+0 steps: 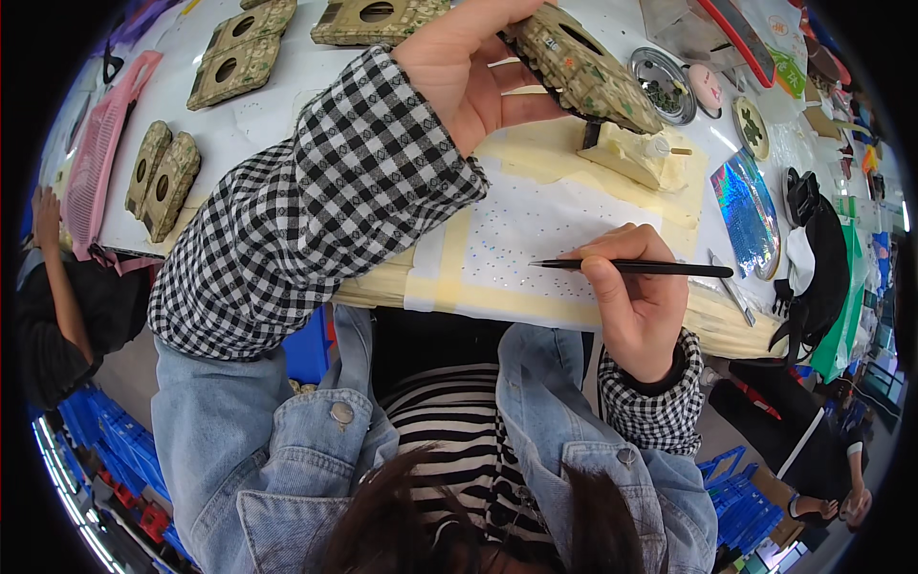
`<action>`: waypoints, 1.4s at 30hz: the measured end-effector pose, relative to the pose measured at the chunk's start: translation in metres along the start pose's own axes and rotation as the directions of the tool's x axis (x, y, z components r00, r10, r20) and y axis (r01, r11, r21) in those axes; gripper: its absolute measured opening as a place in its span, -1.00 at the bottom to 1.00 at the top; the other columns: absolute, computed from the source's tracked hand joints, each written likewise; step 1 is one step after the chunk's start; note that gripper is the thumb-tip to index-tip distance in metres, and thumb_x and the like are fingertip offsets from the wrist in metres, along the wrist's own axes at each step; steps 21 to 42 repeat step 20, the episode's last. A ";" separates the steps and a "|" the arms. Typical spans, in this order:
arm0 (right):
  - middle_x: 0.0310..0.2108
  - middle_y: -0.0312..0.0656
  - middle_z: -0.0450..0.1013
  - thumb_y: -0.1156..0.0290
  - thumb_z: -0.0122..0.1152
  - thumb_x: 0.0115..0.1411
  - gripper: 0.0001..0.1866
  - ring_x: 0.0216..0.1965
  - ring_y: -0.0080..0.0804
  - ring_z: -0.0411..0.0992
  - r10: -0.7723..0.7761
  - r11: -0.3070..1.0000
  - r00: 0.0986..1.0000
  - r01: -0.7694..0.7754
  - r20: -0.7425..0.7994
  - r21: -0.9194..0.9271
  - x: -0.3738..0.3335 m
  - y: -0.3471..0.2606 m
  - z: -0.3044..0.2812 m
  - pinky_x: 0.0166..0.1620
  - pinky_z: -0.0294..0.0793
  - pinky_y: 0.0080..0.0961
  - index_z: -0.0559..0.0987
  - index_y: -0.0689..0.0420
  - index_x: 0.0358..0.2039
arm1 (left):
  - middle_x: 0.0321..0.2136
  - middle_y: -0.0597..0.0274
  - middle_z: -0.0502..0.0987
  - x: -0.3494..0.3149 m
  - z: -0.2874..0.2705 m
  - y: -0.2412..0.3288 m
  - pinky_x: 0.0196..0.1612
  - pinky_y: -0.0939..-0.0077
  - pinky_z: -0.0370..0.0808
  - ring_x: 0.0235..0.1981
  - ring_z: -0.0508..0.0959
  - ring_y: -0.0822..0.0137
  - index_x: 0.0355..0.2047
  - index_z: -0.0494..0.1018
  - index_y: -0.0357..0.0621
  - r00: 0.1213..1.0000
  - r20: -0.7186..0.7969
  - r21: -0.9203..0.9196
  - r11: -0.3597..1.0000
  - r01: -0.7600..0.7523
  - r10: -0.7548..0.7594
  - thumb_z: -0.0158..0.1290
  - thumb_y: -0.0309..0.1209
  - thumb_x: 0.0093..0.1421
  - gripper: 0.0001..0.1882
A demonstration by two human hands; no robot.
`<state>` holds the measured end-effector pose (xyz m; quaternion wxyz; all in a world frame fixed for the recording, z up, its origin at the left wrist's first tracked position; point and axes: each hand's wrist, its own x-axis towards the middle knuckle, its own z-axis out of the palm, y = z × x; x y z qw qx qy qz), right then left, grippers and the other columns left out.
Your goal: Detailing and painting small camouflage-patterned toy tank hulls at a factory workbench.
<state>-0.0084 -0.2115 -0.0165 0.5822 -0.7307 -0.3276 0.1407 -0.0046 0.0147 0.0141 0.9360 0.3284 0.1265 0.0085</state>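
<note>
My left hand is raised over the table, gripping a camouflage toy tank hull with a round opening in its top. The hull is tilted; its lower end hangs near a pale block. Black pointed tweezers lie between the fingers of my right hand, closed around their middle. Their tips point left, over a white sheet scattered with many tiny shiny dots. Whether the tips hold a dot is too small to tell.
More camouflage hulls lie at the far left, with a smaller pair nearer. A pink basket stands at the left edge. To the right are a round metal dish, a holographic sheet and a craft knife. Other people sit on both sides.
</note>
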 end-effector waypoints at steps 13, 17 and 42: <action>-0.56 -0.22 0.43 0.53 0.20 0.08 -0.90 -0.55 -0.56 0.33 -0.015 1.000 1.000 0.015 0.004 -0.010 0.000 0.001 0.000 -0.46 0.30 -0.68 0.48 0.28 -0.48 | -0.23 0.13 0.48 0.000 -0.001 0.000 -0.12 0.29 0.53 -0.20 0.52 0.26 -0.12 0.34 -0.21 1.000 0.017 0.010 1.000 -0.001 0.001 -0.06 -0.22 0.22 -0.66; -0.56 -0.22 0.43 0.53 0.21 0.07 -0.90 -0.56 -0.55 0.34 -0.008 1.000 1.000 0.008 0.008 -0.020 0.000 0.000 0.000 -0.47 0.30 -0.68 0.49 0.27 -0.48 | -0.23 0.12 0.48 0.000 0.001 -0.001 -0.12 0.29 0.53 -0.21 0.53 0.26 -0.12 0.34 -0.21 1.000 0.001 0.000 1.000 -0.002 0.002 -0.06 -0.22 0.22 -0.66; -0.56 -0.22 0.43 0.53 0.21 0.07 -0.91 -0.56 -0.54 0.34 -0.004 0.999 1.000 0.004 0.010 -0.032 0.000 0.000 0.000 -0.47 0.30 -0.67 0.49 0.27 -0.48 | -0.22 0.12 0.47 0.000 0.000 -0.001 -0.13 0.30 0.53 -0.19 0.52 0.26 -0.11 0.34 -0.21 1.000 0.001 -0.004 1.000 0.003 -0.003 -0.05 -0.22 0.21 -0.66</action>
